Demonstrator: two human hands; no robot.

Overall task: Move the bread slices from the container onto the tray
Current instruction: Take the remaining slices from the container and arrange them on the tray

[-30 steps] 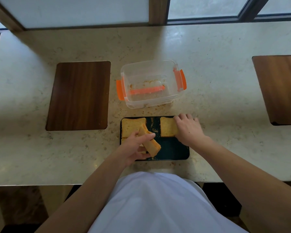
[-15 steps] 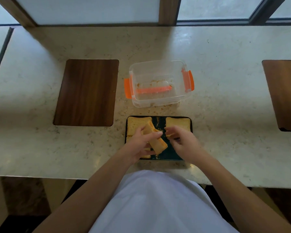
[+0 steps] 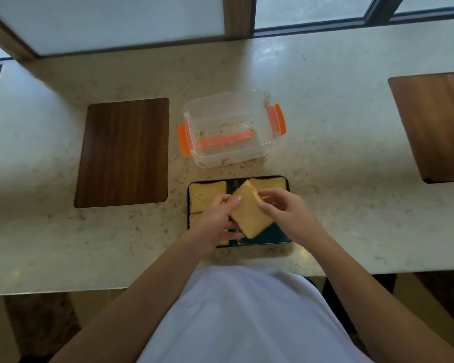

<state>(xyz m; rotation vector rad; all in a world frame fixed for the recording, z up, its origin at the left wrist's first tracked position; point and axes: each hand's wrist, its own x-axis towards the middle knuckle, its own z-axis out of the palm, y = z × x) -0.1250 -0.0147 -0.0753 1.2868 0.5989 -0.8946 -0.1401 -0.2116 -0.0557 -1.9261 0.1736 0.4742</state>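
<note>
Bread slice (image 3: 249, 216) sits tilted between your two hands over the dark tray (image 3: 278, 235): your left hand (image 3: 215, 221) grips its left edge, your right hand (image 3: 286, 210) pinches its upper right corner. Two more slices lie flat at the tray's far corners. Just beyond stands the clear container (image 3: 228, 129) with orange clips, holding only crumbs.

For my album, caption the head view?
Both hands hold a bread slice over the tray.
</note>
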